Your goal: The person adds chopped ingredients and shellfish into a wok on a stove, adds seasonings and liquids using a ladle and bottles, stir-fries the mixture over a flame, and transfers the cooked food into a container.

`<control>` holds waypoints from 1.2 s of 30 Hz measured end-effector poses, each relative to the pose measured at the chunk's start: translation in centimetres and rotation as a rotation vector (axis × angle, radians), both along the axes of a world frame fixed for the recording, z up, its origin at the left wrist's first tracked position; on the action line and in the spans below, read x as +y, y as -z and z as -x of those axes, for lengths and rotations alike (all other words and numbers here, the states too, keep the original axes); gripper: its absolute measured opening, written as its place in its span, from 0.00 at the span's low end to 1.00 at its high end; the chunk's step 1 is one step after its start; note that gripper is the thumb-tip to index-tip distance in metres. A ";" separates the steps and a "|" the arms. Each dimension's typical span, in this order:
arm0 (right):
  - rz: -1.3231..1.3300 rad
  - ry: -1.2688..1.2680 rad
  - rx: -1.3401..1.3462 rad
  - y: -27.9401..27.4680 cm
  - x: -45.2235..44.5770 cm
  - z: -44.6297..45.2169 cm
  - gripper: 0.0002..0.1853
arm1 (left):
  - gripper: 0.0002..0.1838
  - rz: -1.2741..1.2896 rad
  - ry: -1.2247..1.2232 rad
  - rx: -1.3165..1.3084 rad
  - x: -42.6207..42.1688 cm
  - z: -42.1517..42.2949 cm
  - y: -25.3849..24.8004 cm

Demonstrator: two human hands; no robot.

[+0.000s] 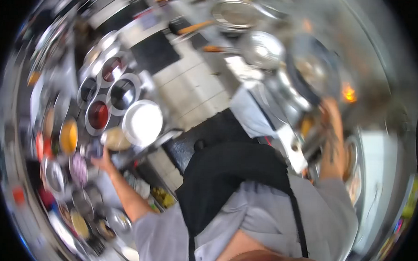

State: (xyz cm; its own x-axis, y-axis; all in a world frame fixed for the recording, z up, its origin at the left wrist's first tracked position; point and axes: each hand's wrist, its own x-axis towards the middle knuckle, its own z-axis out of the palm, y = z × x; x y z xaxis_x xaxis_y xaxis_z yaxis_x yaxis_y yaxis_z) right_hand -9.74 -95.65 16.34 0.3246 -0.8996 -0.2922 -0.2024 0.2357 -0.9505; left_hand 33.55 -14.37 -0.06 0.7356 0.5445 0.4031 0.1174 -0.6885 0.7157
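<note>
Wok point(309, 72) points forward, long axis fore-aft, just beyond right hand point(330, 109) gripping it. Left hand point(104, 161) well apart, near tub point(79, 169); blurred, can't tell grip.

Kitchen, two hands extended.
Right hand point(329, 108) at dark pan point(304, 77), near flame point(349, 93); left hand point(104, 162) beside containers point(69, 135).

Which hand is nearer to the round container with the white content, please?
Left. The left hand is a short way from the container, on the same side. The right hand is across the floor, at the dark pan's edge.
</note>
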 end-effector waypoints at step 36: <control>0.416 -0.268 1.129 -0.4 -1.8 4.1 0.20 | 0.12 -0.608 2.238 -0.368 -79.0 22.9 -13.1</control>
State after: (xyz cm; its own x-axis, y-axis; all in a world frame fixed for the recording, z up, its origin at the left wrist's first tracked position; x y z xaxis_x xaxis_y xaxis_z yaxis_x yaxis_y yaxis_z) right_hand -13.85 -97.48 16.73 0.2644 -0.9351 -0.2361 -0.9543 -0.2183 -0.2041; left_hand 10.60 -93.38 13.02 -0.3138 -0.8815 0.3528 -0.8697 0.4159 0.2658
